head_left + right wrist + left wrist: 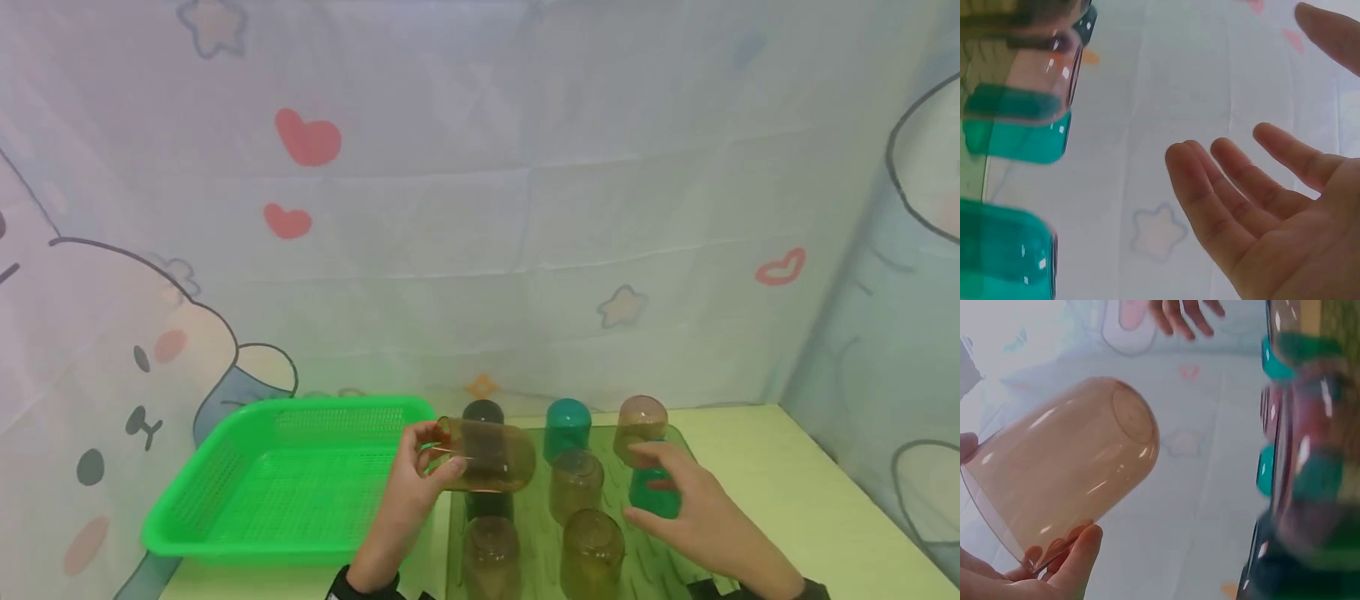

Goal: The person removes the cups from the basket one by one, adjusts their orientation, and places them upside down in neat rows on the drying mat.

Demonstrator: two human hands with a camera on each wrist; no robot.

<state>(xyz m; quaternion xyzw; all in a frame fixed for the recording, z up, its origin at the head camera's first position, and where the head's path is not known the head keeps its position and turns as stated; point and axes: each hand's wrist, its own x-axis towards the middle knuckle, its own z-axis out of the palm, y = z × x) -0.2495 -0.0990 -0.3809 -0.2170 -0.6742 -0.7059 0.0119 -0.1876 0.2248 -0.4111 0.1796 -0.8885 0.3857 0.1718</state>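
An amber see-through cup (498,454) lies sideways in the air, its rim toward the left and its rounded base toward the right. My left hand (411,479) grips it near the rim, with thumb and fingers on opposite sides, as the left wrist view also shows for the cup (1079,462). To the right, my right hand (693,508) hovers with nothing in it, thumb and fingers spread apart. Behind its fingers stand a green cup (654,493) and a pinkish cup (642,425); I cannot tell whether it touches either.
Several upside-down cups, among them a teal cup (567,429) and an amber cup (592,554), stand on a green ridged tray (660,558). Left of them sits a bright green plastic basket (300,550) on the pale yellow table (810,492). A printed cloth (480,208) hangs behind.
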